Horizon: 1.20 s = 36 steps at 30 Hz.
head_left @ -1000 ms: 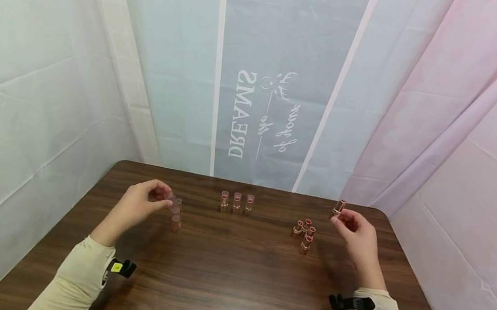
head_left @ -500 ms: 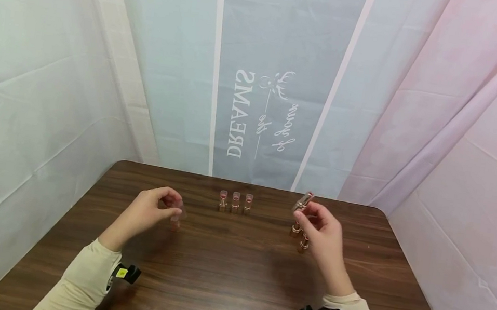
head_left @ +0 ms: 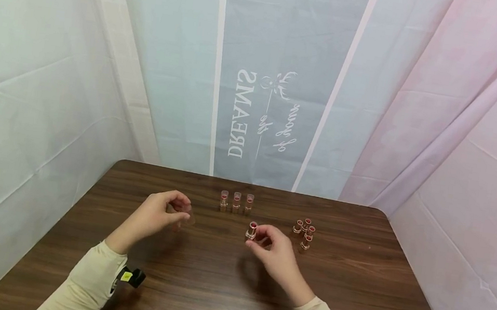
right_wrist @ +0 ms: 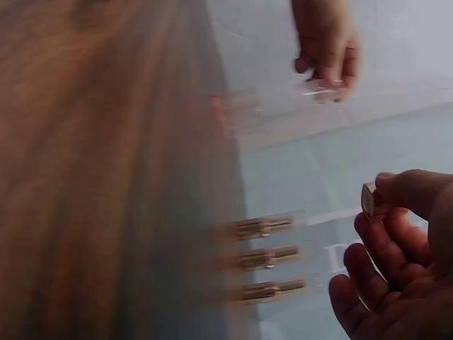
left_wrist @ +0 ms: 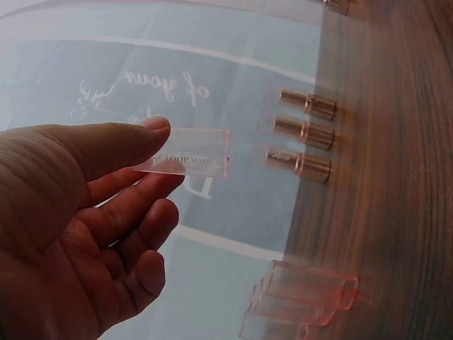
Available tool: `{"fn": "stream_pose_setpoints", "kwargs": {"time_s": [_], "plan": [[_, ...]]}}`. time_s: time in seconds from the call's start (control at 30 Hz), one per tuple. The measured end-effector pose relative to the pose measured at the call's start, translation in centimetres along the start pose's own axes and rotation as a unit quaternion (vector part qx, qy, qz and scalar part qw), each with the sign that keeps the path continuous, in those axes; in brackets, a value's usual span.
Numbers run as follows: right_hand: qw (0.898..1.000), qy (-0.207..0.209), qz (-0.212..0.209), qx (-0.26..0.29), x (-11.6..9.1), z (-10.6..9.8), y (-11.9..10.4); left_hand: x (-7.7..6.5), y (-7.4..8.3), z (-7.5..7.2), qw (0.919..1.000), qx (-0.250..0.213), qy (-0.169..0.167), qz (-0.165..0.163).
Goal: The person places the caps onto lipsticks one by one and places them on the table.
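Note:
Between thumb and fingers, my left hand (head_left: 153,216) pinches a clear lipstick cap (left_wrist: 195,151) with printed lettering. Loose clear pinkish caps (left_wrist: 311,287) stand on the table near that hand, mostly hidden behind it in the head view. My right hand (head_left: 281,258) grips an uncapped lipstick (head_left: 251,231) with a shiny rose-gold case, its red tip upward, over the middle of the table. The held lipstick and the held cap are apart. Several more uncapped lipsticks (head_left: 305,242) stand clustered to the right of the right hand.
Three lipsticks with clear caps (head_left: 236,203) stand upright in a row towards the back of the dark wooden table (head_left: 213,281). Hanging cloth with mirrored lettering (head_left: 240,114) encloses the back and sides.
My right hand has carried the lipstick from the far right, past the cluster, left to the middle. My left hand has lifted the cap away from the other caps and drifted slightly right.

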State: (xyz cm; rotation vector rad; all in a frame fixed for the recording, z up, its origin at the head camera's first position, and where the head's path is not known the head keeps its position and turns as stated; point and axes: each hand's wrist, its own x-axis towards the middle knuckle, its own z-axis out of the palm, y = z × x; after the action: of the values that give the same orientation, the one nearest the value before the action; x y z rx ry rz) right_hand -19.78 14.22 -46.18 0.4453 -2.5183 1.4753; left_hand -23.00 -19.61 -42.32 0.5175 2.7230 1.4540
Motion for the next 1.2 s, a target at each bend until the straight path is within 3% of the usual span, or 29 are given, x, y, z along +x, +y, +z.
{"fn": "stream_pose_setpoints", "kwargs": {"time_s": [0.17, 0.43, 0.63, 0.83, 1.0, 1.2], "plan": [[0.999, -0.038, 0.008, -0.027, -0.4, 1.1, 1.1, 0.0, 0.2, 0.8, 0.9998, 0.013, -0.001, 0.013], [0.999, -0.042, -0.009, -0.019, -0.2, 1.1, 1.5, 0.1, 1.6, 2.7, 0.9971, 0.039, 0.007, 0.065], [0.999, -0.047, -0.004, -0.013, -0.1, 0.9, 1.5, 0.8, 3.6, 3.9, 0.9953, 0.030, 0.024, 0.090], [0.999, -0.044, -0.016, -0.010, -0.1, 0.9, 1.4, 2.5, 6.3, 4.1, 0.9889, 0.035, 0.036, 0.140], [0.998, -0.037, -0.037, -0.029, -0.2, 1.1, 1.4, 3.4, 8.4, 4.7, 0.9837, 0.047, 0.021, 0.173], [0.998, -0.032, -0.051, -0.034, -0.1, 1.1, 1.4, 3.8, 9.6, 5.9, 0.9764, 0.072, 0.007, 0.203]]}}
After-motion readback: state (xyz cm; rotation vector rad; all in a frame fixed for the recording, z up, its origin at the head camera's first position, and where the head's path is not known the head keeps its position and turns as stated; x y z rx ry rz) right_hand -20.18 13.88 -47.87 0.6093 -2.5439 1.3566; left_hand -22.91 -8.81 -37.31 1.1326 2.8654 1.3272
